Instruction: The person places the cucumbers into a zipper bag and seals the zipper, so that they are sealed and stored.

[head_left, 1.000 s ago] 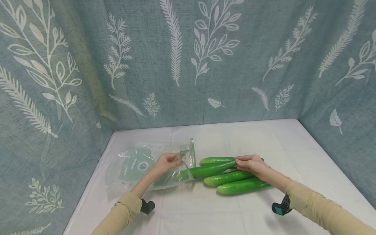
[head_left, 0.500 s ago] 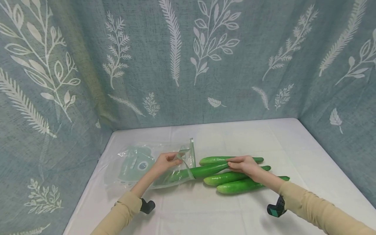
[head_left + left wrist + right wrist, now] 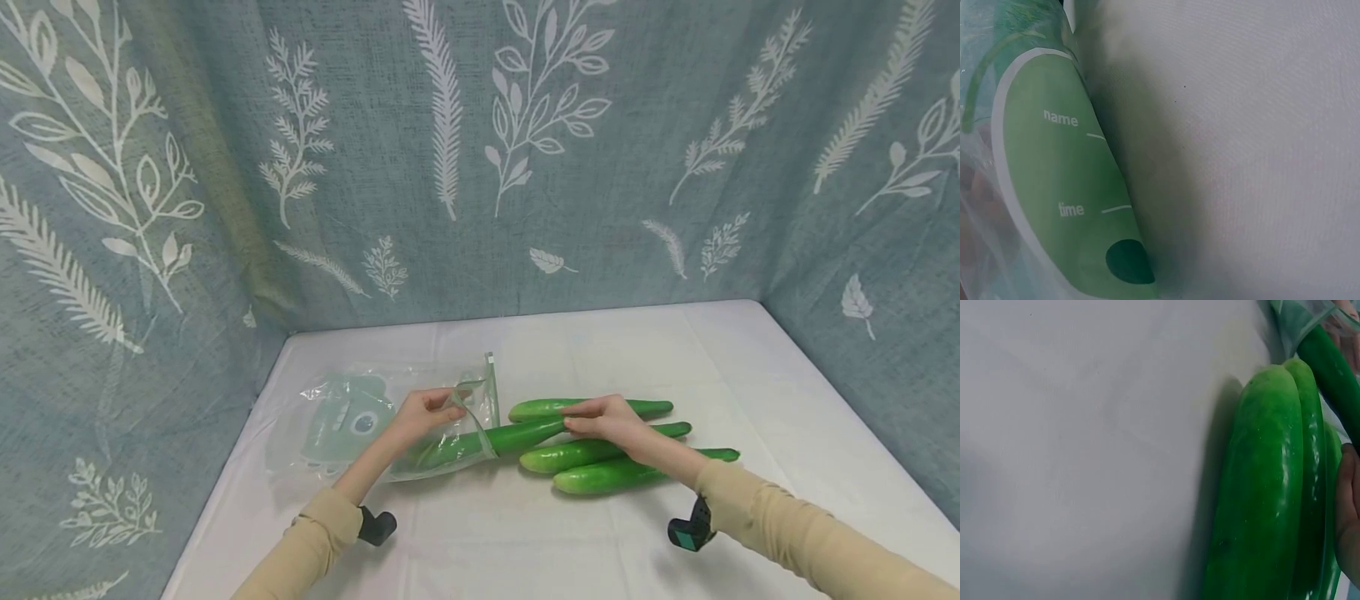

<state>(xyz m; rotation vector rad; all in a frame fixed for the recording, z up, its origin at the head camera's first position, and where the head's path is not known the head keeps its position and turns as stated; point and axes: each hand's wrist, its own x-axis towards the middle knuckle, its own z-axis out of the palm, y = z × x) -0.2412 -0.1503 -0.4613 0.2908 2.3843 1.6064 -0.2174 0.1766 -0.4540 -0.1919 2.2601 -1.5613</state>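
My left hand (image 3: 423,417) pinches the upper edge of a clear zip bag (image 3: 442,375) at its mouth, which gapes toward the right. The bag lies on its side and bears a green printed panel, lettered "name" and "time" in the left wrist view. A cucumber (image 3: 525,435) reaches through the mouth, its left part inside the bag. My right hand (image 3: 611,423) grips that cucumber's right end between thumb and fingers. Below and behind this hand lie three more cucumbers: a far one (image 3: 536,409), a middle one (image 3: 562,455) and a near one (image 3: 1260,487).
A white cloth covers the table (image 3: 540,542). Patterned blue-green curtains (image 3: 480,250) stand behind it and at both sides. Each wrist carries a black device, the left one (image 3: 377,527) close above the cloth and the right one (image 3: 692,527) likewise.
My right hand has moved left, sliding the cucumber further into the bag. The left hand keeps its hold on the bag's mouth. The other cucumbers have stayed in place.
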